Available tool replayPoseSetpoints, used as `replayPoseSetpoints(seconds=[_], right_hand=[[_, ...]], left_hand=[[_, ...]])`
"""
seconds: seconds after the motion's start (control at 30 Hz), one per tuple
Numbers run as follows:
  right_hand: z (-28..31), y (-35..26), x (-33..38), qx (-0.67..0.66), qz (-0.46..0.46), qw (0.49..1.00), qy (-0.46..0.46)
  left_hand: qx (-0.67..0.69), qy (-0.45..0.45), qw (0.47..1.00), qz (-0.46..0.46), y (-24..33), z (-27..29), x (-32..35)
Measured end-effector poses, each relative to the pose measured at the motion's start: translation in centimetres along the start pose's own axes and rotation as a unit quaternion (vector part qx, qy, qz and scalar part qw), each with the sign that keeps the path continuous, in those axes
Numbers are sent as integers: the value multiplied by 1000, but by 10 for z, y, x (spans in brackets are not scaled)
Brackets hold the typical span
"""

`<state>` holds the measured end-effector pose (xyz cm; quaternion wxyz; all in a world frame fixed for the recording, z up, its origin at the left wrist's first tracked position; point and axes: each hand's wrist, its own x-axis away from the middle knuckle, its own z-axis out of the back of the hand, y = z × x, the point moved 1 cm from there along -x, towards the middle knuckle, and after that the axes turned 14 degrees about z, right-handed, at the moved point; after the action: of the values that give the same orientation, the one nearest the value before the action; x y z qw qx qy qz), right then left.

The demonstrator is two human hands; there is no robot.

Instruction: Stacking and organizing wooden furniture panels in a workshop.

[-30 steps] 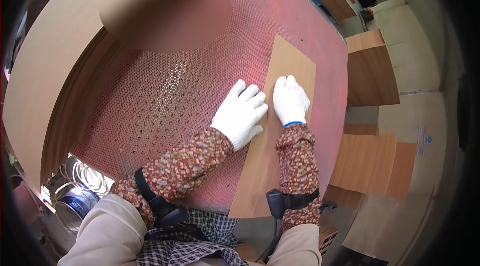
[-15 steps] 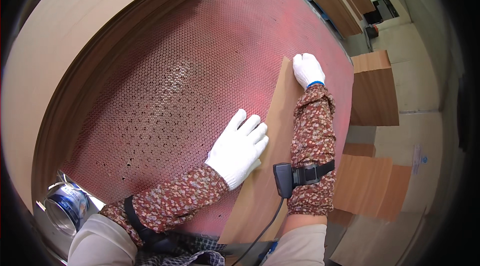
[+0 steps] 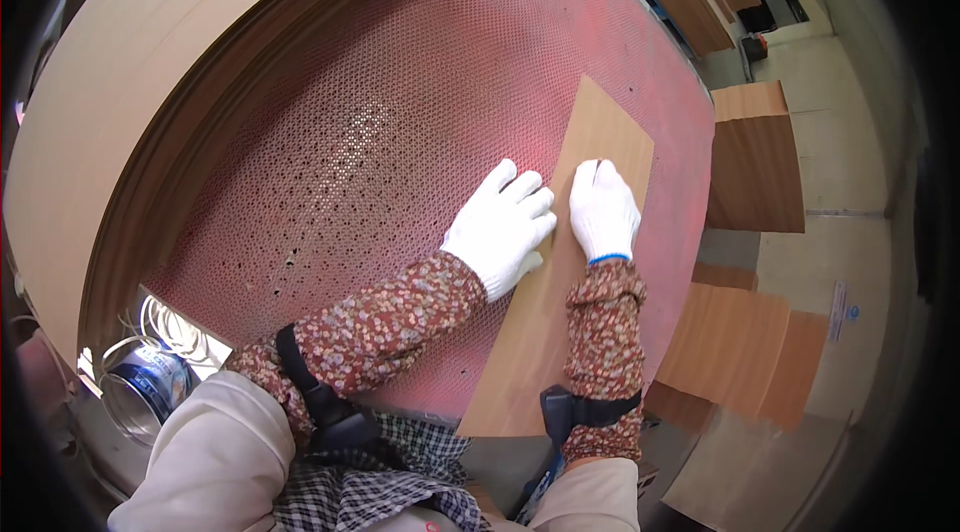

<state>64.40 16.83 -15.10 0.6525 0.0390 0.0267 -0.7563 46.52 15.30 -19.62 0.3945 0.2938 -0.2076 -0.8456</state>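
Red perforated table (image 3: 420,132), holes across the whole top. One long thin wood veneer strip (image 3: 560,292) lies flat on it along the right edge, running from the near edge toward the far right corner. Tall stack of tan sheets (image 3: 150,102) sits on the left side, covering the left edge up to the far edge.

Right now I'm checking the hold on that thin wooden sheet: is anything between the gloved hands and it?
Nothing visible. The right hand lies flat on the wooden sheet, and the left hand rests at its left edge, partly on the red perforated table. Only the white gloves separate skin from wood.
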Motion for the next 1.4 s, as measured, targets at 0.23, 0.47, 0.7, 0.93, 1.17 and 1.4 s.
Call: replayPoseSetpoints(seconds=[0.23, 0.47, 0.7, 0.93, 1.17, 1.4], right_hand=[[11, -41, 175, 6, 36, 999, -12], [31, -78, 324, -4, 12, 1000, -29], [10, -97, 410, -1, -24, 999, 48], [31, -95, 452, 91, 0, 996, 18], [79, -3, 428, -117, -192, 949, 218], [79, 29, 440, -39, -253, 944, 206]], left_hand=[[15, 1, 1000, -21, 3, 5, 12], [13, -51, 998, -19, 16, 9, 18], [14, -25, 999, -27, 18, 8, 26], [-1, -32, 997, -65, 41, 17, 14], [-71, 0, 994, -78, 83, 35, 63], [-41, -146, 981, -117, 160, 91, 187]])
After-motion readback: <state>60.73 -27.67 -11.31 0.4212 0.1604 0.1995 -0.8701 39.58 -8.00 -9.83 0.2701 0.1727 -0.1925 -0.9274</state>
